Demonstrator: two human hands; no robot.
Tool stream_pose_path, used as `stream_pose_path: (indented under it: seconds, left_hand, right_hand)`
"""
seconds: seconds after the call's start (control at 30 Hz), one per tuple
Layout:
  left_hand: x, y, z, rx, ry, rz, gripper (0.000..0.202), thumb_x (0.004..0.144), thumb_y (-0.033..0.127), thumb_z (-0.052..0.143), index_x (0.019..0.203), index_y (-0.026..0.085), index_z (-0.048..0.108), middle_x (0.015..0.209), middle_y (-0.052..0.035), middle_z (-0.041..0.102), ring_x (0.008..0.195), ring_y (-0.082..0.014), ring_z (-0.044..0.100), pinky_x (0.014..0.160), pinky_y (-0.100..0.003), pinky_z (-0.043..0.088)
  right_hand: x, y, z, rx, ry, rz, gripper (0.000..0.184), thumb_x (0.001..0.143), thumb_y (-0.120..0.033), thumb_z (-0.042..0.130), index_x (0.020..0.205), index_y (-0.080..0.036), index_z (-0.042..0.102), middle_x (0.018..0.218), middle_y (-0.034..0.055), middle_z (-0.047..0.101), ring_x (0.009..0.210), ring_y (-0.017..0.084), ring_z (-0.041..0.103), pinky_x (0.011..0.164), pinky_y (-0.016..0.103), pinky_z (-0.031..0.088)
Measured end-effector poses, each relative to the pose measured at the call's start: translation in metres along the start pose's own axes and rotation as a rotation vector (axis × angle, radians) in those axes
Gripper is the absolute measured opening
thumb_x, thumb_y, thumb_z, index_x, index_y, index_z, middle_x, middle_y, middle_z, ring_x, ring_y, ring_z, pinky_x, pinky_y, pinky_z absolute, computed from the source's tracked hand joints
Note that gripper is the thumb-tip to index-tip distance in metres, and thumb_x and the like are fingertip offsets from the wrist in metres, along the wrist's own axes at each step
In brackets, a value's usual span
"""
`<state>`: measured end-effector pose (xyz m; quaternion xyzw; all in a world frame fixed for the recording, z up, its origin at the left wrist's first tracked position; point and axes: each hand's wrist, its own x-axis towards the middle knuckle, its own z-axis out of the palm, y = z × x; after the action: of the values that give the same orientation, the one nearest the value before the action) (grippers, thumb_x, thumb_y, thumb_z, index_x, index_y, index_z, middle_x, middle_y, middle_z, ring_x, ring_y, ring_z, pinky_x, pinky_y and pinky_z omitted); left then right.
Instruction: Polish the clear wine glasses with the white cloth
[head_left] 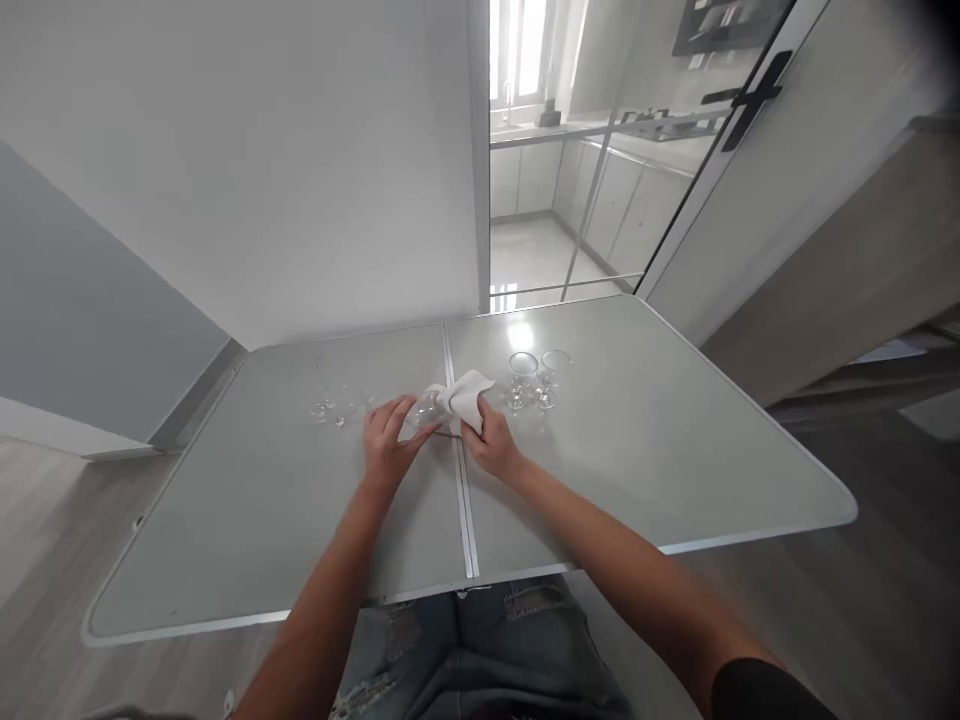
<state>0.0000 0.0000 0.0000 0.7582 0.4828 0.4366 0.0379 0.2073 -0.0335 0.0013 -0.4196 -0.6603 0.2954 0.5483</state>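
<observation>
My left hand (386,440) grips a clear glass (424,411) lying above the middle of the grey table (637,450). A white cloth (463,396) is wrapped around that glass, and my right hand (491,440) is closed on the cloth. Two clear stemmed glasses (523,379) (553,374) stand upright just right of the cloth. Further clear glasses (339,405) stand to the left of my left hand, hard to tell apart.
A white wall panel (300,170) rises behind the table. To the back right an open glass door with a black handle (754,100) leads to a bright room with cabinets. My knees in ripped jeans (480,650) show below the near table edge.
</observation>
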Motion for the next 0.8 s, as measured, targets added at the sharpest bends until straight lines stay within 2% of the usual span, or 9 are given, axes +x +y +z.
stream_pose_path:
  seconds: [0.07, 0.13, 0.2, 0.27, 0.37, 0.47, 0.6, 0.73, 0.8]
  left_hand:
    - [0.005, -0.001, 0.015, -0.030, -0.031, 0.040, 0.046, 0.079, 0.050, 0.078, 0.116, 0.025, 0.068, 0.119, -0.0133, 0.072, 0.112, -0.0297, 0.067, 0.099, -0.041, 0.042]
    - [0.004, -0.001, 0.025, -0.025, -0.050, 0.104, 0.042, 0.083, 0.049, 0.074, 0.117, 0.025, 0.068, 0.121, -0.0135, 0.072, 0.111, -0.0287, 0.067, 0.098, -0.041, 0.041]
    - [0.001, -0.003, 0.031, 0.026, -0.034, 0.219, 0.037, 0.088, 0.045, 0.070, 0.119, 0.025, 0.068, 0.122, -0.0128, 0.072, 0.107, -0.0263, 0.069, 0.096, -0.040, 0.041]
    - [-0.002, -0.006, 0.032, 0.086, -0.004, 0.359, 0.036, 0.091, 0.040, 0.068, 0.123, 0.026, 0.066, 0.123, -0.0117, 0.072, 0.103, -0.0239, 0.071, 0.095, -0.039, 0.040]
    - [-0.003, -0.011, 0.030, 0.148, 0.010, 0.472, 0.042, 0.092, 0.039, 0.067, 0.132, 0.026, 0.061, 0.126, -0.0126, 0.071, 0.105, -0.0231, 0.070, 0.091, -0.037, 0.042]
    - [-0.002, -0.013, 0.026, 0.201, -0.013, 0.490, 0.050, 0.092, 0.047, 0.065, 0.136, 0.023, 0.058, 0.121, -0.0144, 0.073, 0.098, -0.0232, 0.072, 0.085, -0.036, 0.043]
    - [0.000, -0.011, 0.027, 0.201, -0.004, 0.518, 0.058, 0.091, 0.050, 0.066, 0.140, 0.020, 0.055, 0.109, -0.0121, 0.077, 0.084, -0.0201, 0.073, 0.075, -0.033, 0.045]
    - [0.000, -0.008, 0.032, 0.170, 0.070, 0.486, 0.056, 0.089, 0.050, 0.068, 0.138, 0.025, 0.058, 0.112, -0.0099, 0.076, 0.087, -0.0200, 0.073, 0.076, -0.031, 0.048]
    - [0.001, -0.005, 0.033, 0.180, 0.082, 0.465, 0.050, 0.091, 0.048, 0.066, 0.136, 0.027, 0.060, 0.117, -0.0100, 0.075, 0.092, -0.0209, 0.073, 0.079, -0.033, 0.046]
  right_hand:
    - [0.004, -0.001, -0.009, -0.163, -0.075, -0.153, 0.018, 0.079, -0.016, 0.053, 0.097, -0.020, 0.054, 0.087, 0.0059, 0.058, 0.086, 0.024, 0.054, 0.095, 0.045, 0.040]
    - [0.005, -0.001, -0.015, -0.234, -0.194, -0.224, 0.013, 0.079, -0.016, 0.052, 0.091, -0.021, 0.050, 0.082, 0.0032, 0.055, 0.081, 0.022, 0.052, 0.099, 0.048, 0.037]
    - [0.005, 0.001, -0.018, -0.196, -0.259, -0.156, 0.009, 0.086, -0.021, 0.052, 0.092, -0.021, 0.046, 0.080, 0.0011, 0.051, 0.076, 0.020, 0.049, 0.095, 0.045, 0.041]
    - [0.003, 0.004, -0.018, -0.081, -0.258, -0.050, 0.015, 0.092, -0.031, 0.051, 0.101, -0.021, 0.044, 0.088, 0.0023, 0.051, 0.080, 0.019, 0.050, 0.089, 0.040, 0.046]
    - [0.002, 0.008, -0.015, 0.075, -0.210, 0.003, 0.033, 0.100, -0.040, 0.044, 0.126, -0.020, 0.038, 0.113, 0.0086, 0.053, 0.105, 0.021, 0.055, 0.096, 0.039, 0.047]
    - [0.004, 0.012, -0.015, 0.030, -0.242, -0.086, 0.046, 0.103, -0.038, 0.039, 0.145, -0.022, 0.029, 0.137, 0.0131, 0.050, 0.124, 0.025, 0.052, 0.110, 0.045, 0.041]
    - [0.006, 0.017, -0.023, -0.146, -0.311, -0.269, 0.047, 0.103, -0.031, 0.040, 0.149, -0.025, 0.032, 0.127, 0.0113, 0.063, 0.107, 0.025, 0.063, 0.117, 0.058, 0.031]
    - [0.006, 0.023, -0.025, -0.113, -0.279, -0.235, 0.045, 0.104, -0.031, 0.039, 0.148, -0.022, 0.035, 0.134, 0.0132, 0.059, 0.119, 0.026, 0.059, 0.107, 0.050, 0.045]
    - [0.006, 0.024, -0.023, -0.130, -0.296, -0.253, 0.045, 0.104, -0.030, 0.038, 0.148, -0.021, 0.035, 0.137, 0.0138, 0.057, 0.123, 0.027, 0.056, 0.108, 0.049, 0.045]
